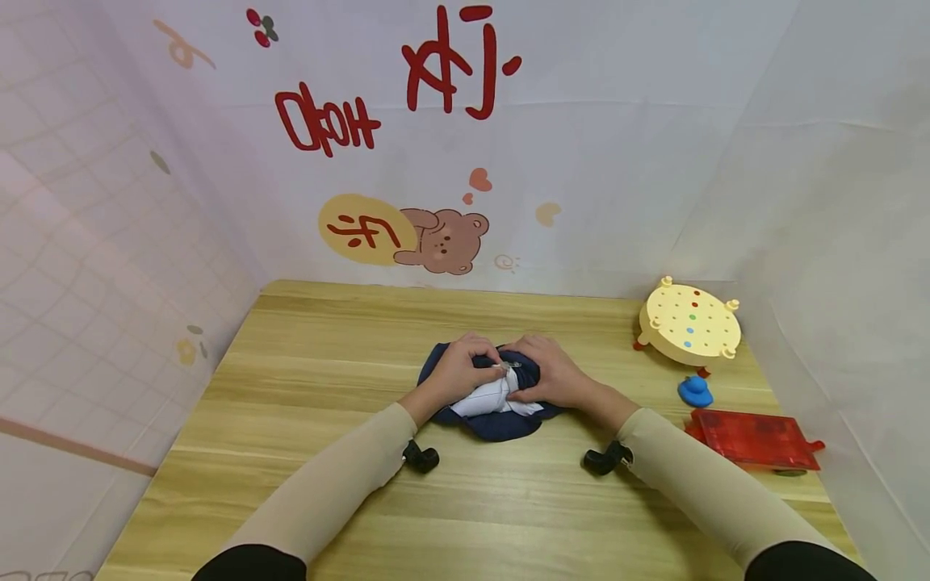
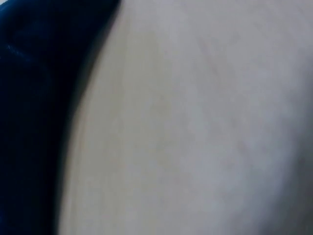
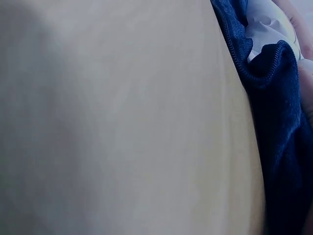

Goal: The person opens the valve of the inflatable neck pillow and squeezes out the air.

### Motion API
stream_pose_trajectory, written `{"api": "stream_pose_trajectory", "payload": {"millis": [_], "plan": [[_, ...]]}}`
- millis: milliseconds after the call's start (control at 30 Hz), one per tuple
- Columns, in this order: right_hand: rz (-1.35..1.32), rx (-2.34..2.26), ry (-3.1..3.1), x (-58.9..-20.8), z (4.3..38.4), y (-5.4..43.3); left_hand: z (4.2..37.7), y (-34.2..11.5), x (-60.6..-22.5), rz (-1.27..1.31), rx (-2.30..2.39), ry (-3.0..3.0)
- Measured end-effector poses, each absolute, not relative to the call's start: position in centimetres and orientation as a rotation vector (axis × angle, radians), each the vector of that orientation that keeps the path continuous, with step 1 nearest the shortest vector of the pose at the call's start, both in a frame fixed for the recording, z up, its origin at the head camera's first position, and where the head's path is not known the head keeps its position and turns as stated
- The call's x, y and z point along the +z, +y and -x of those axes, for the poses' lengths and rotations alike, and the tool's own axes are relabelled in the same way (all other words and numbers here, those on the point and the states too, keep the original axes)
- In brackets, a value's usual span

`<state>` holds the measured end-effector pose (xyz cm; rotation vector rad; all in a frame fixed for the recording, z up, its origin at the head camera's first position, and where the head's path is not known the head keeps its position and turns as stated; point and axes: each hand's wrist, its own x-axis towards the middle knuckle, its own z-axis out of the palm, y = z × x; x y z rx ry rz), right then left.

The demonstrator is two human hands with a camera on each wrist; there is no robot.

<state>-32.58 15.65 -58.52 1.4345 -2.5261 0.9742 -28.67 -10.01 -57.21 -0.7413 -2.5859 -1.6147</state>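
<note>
A dark blue cloth piece lies on the wooden table in the head view, with white material showing through its opening. Along the opening's edge runs a zipper, visible in the right wrist view. My left hand pinches the white material between thumb and fingers near the middle. From the other side my right hand grips the cloth, its thumb on the white part and its fingers over the blue. In the left wrist view only dark blue cloth and blurred table appear; the fingers are out of that view.
Toward the back right stands a pale yellow pegged toy with coloured dots. In front of it are a small blue hat-shaped piece and a translucent red box. Printed white sheets enclose the table at the back and sides.
</note>
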Motion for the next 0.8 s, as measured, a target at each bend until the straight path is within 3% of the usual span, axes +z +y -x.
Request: {"api": "stream_pose_trajectory", "payload": {"millis": [800], "plan": [[-1.404, 1.001, -2.494, -59.13, 32.79, 15.60, 28.93, -9.96, -57.43, 0.787, -1.610, -2.550]]}}
